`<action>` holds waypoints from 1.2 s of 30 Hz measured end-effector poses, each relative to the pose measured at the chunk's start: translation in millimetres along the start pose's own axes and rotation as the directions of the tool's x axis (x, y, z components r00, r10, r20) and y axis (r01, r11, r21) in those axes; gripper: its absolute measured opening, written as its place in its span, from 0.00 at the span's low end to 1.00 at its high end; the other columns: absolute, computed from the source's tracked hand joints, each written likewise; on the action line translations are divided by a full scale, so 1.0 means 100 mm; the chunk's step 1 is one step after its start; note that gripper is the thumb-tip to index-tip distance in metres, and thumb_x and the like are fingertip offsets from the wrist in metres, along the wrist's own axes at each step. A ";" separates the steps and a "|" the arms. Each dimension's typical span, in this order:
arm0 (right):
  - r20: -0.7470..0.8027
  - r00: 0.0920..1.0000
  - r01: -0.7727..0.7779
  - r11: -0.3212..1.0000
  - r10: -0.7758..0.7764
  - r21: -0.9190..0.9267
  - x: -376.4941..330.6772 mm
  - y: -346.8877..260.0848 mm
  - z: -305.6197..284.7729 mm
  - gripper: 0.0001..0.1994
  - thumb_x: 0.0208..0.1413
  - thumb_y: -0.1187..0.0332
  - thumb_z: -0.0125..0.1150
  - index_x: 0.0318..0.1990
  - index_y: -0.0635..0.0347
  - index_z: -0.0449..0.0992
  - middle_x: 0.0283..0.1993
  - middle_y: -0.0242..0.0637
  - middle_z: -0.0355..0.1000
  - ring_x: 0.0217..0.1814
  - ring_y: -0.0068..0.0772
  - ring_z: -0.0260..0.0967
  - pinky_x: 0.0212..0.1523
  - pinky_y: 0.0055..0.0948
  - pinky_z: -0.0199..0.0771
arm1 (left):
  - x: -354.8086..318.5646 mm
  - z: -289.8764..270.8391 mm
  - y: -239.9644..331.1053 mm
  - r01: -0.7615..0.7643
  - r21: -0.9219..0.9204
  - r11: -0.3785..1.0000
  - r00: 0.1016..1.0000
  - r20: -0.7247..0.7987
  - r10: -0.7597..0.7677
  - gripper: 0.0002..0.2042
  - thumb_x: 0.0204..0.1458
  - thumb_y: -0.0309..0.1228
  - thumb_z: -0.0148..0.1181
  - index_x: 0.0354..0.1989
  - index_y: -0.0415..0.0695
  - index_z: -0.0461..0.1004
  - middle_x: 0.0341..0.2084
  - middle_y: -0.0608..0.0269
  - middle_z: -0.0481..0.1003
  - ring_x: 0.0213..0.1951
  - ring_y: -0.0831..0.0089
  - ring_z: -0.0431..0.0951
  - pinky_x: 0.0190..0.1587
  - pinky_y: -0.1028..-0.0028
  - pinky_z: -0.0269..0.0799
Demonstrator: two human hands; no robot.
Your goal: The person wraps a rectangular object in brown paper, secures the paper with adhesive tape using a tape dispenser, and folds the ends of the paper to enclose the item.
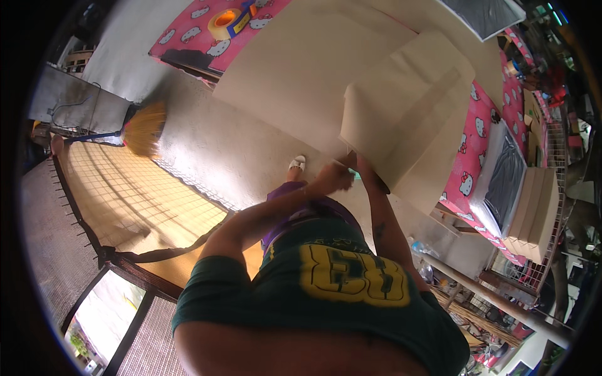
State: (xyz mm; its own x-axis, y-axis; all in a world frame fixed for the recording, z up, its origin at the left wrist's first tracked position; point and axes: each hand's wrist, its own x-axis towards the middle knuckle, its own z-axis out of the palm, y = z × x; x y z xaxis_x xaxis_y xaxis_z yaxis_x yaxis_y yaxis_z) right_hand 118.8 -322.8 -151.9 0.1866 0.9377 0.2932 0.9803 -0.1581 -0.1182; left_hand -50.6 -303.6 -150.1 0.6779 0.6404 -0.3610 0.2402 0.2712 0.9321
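Spot brown paper [407, 106] over pink table [467, 164], far centre, curling near right hand [364, 168]. Looks light, bendy, easily creased; best held by near edge. See left hand [332, 179] curled closed; can't tell right hand's grip.

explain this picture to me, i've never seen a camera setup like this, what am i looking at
There is no machine: these are a person's bare hands, seen by a wide fisheye camera worn on the head and looking down, so straight edges bend. The green shirt is the wearer's own. On a pink patterned cover lies large brown paper, partly curled over. A tape dispenser sits at the far left. The right hand is at the paper's near edge, the left hand close beside it. Something small and teal shows by them; what each hand grips is hard to tell.
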 end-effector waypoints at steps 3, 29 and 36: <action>0.022 0.997 -0.077 0.997 0.077 0.005 -0.01 -0.03 -0.01 0.26 0.60 0.49 0.56 0.58 0.57 0.72 0.56 0.45 0.72 0.59 0.48 0.69 0.57 0.44 0.69 | -0.26 -0.19 0.05 -0.028 -0.119 0.992 0.918 -0.397 -0.021 0.17 0.60 0.40 0.54 0.33 0.37 0.77 0.19 0.60 0.78 0.22 0.73 0.78 0.29 0.72 0.75; -0.281 0.957 -0.012 0.979 0.069 0.201 0.25 -0.34 -0.60 0.15 0.58 0.58 0.59 0.43 0.61 0.78 0.40 0.44 0.76 0.38 0.45 0.73 0.41 0.43 0.73 | 0.97 -1.12 1.61 0.161 0.003 0.987 0.964 -0.214 -0.156 0.24 0.59 0.50 0.52 0.33 0.37 0.78 0.24 0.60 0.78 0.25 0.73 0.79 0.29 0.72 0.76; -0.255 0.964 -0.070 0.996 0.080 0.047 0.30 -0.33 -0.84 0.13 0.60 0.61 0.57 0.43 0.60 0.78 0.40 0.42 0.76 0.38 0.42 0.73 0.40 0.42 0.73 | 0.97 -1.00 1.77 0.230 0.020 0.973 0.954 -0.203 -0.222 0.21 0.59 0.49 0.54 0.31 0.40 0.77 0.22 0.63 0.77 0.22 0.74 0.77 0.27 0.74 0.74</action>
State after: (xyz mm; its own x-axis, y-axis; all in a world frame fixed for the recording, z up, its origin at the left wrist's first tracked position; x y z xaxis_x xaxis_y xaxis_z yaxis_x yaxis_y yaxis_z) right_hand 97.7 -315.4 -59.3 0.2748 0.8120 0.5149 0.9606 -0.2088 -0.1834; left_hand -11.7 -121.5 -23.4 0.4522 0.6966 -0.5570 0.4035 0.3972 0.8243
